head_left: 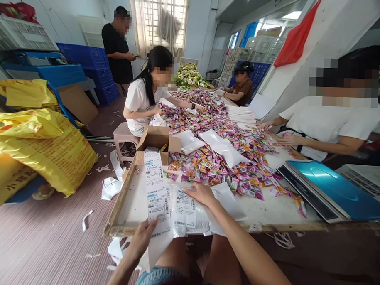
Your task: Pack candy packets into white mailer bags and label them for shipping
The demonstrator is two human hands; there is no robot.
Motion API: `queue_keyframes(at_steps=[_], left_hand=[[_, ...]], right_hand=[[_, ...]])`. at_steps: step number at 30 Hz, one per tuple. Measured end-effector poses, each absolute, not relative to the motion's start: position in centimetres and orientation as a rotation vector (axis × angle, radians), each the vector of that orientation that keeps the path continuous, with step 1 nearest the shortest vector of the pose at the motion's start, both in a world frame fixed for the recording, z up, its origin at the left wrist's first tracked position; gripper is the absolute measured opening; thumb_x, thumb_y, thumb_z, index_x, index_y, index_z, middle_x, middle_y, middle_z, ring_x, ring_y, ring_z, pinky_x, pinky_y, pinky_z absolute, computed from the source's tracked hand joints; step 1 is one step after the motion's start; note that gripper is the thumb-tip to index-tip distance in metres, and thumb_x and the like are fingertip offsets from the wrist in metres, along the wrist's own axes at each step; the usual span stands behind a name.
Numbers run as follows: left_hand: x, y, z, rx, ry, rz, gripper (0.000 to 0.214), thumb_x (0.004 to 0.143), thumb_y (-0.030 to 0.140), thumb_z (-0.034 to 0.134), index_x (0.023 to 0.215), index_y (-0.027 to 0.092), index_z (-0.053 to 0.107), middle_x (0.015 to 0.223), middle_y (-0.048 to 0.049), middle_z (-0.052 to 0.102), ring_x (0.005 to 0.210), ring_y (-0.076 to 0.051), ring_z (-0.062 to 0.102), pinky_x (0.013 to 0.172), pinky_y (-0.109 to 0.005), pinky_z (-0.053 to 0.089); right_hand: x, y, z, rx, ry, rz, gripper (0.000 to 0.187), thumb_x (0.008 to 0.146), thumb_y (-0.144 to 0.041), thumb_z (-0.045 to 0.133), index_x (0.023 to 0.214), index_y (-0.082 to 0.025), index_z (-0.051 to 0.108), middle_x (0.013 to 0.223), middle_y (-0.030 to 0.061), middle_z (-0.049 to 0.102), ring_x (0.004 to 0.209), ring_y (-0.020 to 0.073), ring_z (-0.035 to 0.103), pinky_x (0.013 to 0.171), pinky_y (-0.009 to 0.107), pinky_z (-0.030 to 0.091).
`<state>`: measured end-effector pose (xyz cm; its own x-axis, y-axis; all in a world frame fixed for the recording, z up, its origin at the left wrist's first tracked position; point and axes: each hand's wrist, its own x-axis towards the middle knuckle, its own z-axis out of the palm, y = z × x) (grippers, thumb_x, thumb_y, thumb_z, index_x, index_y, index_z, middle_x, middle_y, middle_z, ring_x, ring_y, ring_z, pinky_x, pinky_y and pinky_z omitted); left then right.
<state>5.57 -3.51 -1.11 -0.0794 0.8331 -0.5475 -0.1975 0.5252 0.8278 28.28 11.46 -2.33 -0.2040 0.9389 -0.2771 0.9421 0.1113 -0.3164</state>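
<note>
My left hand (pixel 144 236) pinches the edge of a long strip of shipping labels (pixel 156 178) between thumb and fingers. The strip runs up over the table edge into an open cardboard box (pixel 154 141), and its lower end hangs below the table. My right hand (pixel 203 195) lies on a filled white mailer bag (pixel 199 224), fingers stretched over the shipping label (pixel 185 209) on its face. Beside this bag is another white mailer bag (pixel 227 198), partly behind my right hand. Past them spreads a heap of small pink and purple snack packets (pixel 208 164).
Two white mailer bags (pixel 221 145) lie on the heap. A blue-topped scale (pixel 328 189) stands at the right table edge. Several people (pixel 145 91) are around the table or standing beyond it. Yellow sacks (pixel 52 146) and paper scraps (pixel 110 187) are at the left.
</note>
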Motion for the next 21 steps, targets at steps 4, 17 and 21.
queue_keyframes(at_steps=[4,17,21], left_hand=[[5.3,-4.0,-0.6,0.551,1.465,0.955,0.046,0.072,0.055,0.064,0.095,0.016,0.069,0.083,-0.0103,0.076,0.084,-0.032,0.069,0.071,-0.038,0.054],[9.0,-3.7,1.5,0.658,1.241,0.931,0.038,0.069,0.057,0.065,0.066,0.020,0.069,0.055,-0.0023,0.066,0.059,-0.023,0.062,0.071,-0.036,0.050],[8.9,-3.5,0.4,0.725,1.201,0.932,0.045,0.068,0.063,0.062,0.073,0.020,0.073,0.058,-0.0048,0.069,0.067,-0.028,0.066,0.072,-0.039,0.050]], right_hand=[[28.2,11.3,-2.6,1.999,2.345,-0.641,0.070,0.077,-0.079,0.035,0.101,-0.020,0.064,0.096,0.0102,0.070,0.091,0.0296,0.063,0.072,0.031,0.040],[28.0,10.9,-2.9,2.030,2.430,-0.572,0.063,0.082,-0.072,0.035,0.098,-0.018,0.064,0.093,0.0103,0.070,0.092,0.0294,0.063,0.077,0.034,0.039],[28.0,10.7,-3.0,2.054,2.470,-0.551,0.062,0.084,-0.071,0.034,0.093,-0.018,0.065,0.088,0.0098,0.071,0.089,0.0285,0.064,0.077,0.034,0.039]])
